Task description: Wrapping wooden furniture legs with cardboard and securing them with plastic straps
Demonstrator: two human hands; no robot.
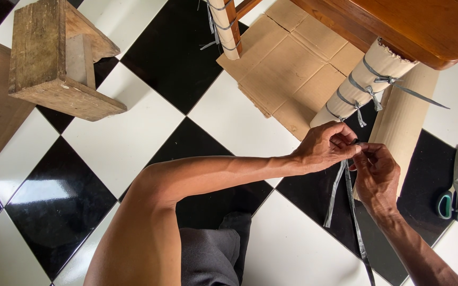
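Both hands meet at the foot of the cardboard-wrapped table leg (364, 85), left hand (328, 145) and right hand (376, 172) each pinching the grey strap (345, 182) tight so the wrapping stays bound, scissors (456, 193) lying nearby on the floor.

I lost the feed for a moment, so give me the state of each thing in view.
left hand: pinching the grey strap at the wrapped leg
right hand: gripping the same strap
grey strap: untied, ends hanging loose
wrapped leg: cardboard-covered, three ties knotted
scissors: shut, lying on the floor
flat cardboard: unfolded on the floor
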